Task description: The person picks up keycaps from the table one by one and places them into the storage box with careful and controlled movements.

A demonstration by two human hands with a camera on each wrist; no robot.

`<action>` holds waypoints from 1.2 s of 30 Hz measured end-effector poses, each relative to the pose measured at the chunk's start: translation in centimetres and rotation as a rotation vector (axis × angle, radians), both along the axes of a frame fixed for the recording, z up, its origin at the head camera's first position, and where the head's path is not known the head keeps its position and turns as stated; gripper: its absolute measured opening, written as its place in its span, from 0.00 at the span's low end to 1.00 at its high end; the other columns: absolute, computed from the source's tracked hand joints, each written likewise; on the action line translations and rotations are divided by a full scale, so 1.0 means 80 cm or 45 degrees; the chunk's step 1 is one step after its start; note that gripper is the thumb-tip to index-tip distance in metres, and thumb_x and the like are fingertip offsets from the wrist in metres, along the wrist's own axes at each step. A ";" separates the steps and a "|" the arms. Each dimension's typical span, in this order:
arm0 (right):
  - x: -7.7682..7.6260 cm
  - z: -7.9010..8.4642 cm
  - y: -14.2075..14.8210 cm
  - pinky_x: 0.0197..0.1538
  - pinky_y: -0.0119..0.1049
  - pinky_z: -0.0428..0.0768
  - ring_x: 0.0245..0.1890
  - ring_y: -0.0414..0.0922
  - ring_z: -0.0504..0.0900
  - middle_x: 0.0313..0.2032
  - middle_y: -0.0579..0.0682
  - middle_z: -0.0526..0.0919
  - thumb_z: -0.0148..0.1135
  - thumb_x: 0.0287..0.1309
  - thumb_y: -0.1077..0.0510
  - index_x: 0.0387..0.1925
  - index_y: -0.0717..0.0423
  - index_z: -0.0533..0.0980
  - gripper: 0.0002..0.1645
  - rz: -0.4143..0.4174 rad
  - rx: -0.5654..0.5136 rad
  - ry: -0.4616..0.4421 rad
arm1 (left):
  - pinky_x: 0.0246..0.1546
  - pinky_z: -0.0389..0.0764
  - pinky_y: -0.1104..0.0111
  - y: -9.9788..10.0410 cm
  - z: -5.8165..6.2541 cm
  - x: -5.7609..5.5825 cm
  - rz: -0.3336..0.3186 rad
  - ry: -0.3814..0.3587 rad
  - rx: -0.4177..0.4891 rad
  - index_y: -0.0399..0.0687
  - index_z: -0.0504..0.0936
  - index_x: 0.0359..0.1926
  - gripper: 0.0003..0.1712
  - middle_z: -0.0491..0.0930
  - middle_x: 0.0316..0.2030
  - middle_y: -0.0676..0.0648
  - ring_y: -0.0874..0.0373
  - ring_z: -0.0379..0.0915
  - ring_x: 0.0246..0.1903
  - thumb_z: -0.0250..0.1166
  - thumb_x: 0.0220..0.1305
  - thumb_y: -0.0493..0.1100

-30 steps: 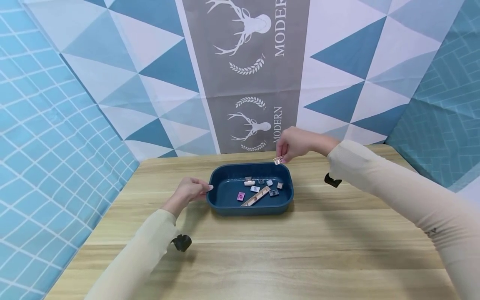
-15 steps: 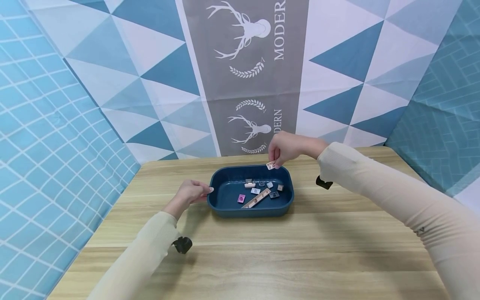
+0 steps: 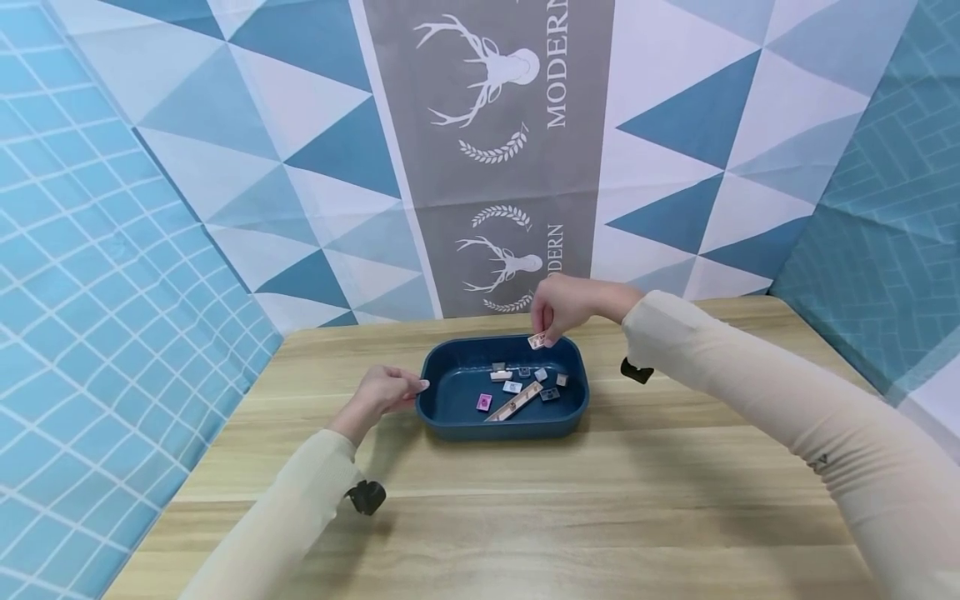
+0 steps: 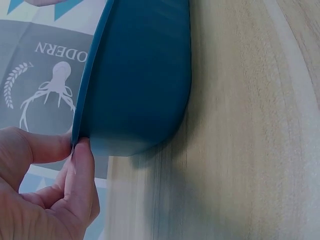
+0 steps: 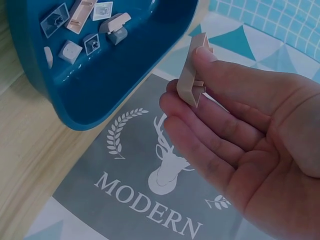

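In the head view my left hand (image 3: 384, 390) pinches the left rim of a dark blue plastic basin (image 3: 502, 432). The left wrist view shows thumb and fingers on either side of that rim (image 4: 84, 107). Over the basin's back right rim, my right hand (image 3: 564, 304) holds a beige wide keycap (image 5: 189, 80) between thumb and fingers, its hollow underside partly showing. Scattered inside the basin are several loose keycaps: a pink one (image 3: 484, 402), a long beige spacebar (image 3: 516, 402), a white one (image 3: 512, 387) and a dark grey one (image 3: 550, 394), among others.
The basin stands on a wood-grain table (image 3: 480, 517) near its back edge. Behind rises a patterned cloth (image 3: 502, 183) with deer heads and triangles. Blue tiled sheets (image 3: 112, 292) flank the left and right sides. Black wrist straps (image 3: 367, 497) hang below both sleeves.
My right hand has moved left with the beige keycap, from the basin's right back corner to farther over it. My left hand keeps its hold on the rim. The head view has tilted slightly up.
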State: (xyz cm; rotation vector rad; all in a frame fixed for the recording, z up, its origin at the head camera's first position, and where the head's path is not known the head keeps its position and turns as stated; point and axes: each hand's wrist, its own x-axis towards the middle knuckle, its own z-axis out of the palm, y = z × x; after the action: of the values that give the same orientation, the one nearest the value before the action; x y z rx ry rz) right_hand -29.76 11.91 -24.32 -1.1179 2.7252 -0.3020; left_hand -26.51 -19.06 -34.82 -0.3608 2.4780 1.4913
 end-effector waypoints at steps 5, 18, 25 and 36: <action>0.000 -0.001 -0.006 0.38 0.33 0.85 0.27 0.38 0.83 0.29 0.48 0.88 0.73 0.49 0.61 0.29 0.53 0.85 0.04 -0.007 0.019 0.005 | 0.52 0.84 0.62 0.000 -0.001 0.001 -0.001 0.006 -0.011 0.31 0.80 0.49 0.16 0.79 0.48 0.39 0.60 0.78 0.37 0.63 0.63 0.37; -0.001 -0.001 -0.020 0.37 0.31 0.83 0.29 0.38 0.81 0.30 0.47 0.87 0.73 0.49 0.59 0.29 0.52 0.85 0.04 -0.013 0.128 -0.038 | 0.55 0.82 0.59 0.002 -0.001 0.002 -0.003 0.009 -0.024 0.31 0.80 0.48 0.15 0.79 0.46 0.40 0.60 0.77 0.36 0.63 0.63 0.37; -0.005 -0.006 -0.032 0.37 0.29 0.83 0.28 0.39 0.80 0.31 0.47 0.86 0.72 0.51 0.59 0.30 0.52 0.84 0.03 -0.016 0.157 -0.084 | 0.56 0.82 0.58 0.002 -0.001 0.002 0.006 0.014 -0.019 0.30 0.80 0.47 0.15 0.78 0.44 0.41 0.60 0.77 0.35 0.63 0.63 0.36; -0.006 -0.010 -0.053 0.34 0.29 0.82 0.25 0.40 0.79 0.28 0.47 0.84 0.70 0.53 0.58 0.30 0.52 0.84 0.02 -0.016 0.188 -0.108 | 0.54 0.83 0.59 0.003 0.001 0.002 0.008 0.018 -0.026 0.31 0.81 0.45 0.13 0.79 0.40 0.44 0.62 0.77 0.34 0.64 0.63 0.37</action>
State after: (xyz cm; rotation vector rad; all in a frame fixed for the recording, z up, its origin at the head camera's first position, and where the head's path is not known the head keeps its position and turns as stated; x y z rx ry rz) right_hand -30.23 7.67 -25.15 -1.0248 2.6331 -0.1434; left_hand -26.38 -18.83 -34.76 -0.3634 2.5066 1.4772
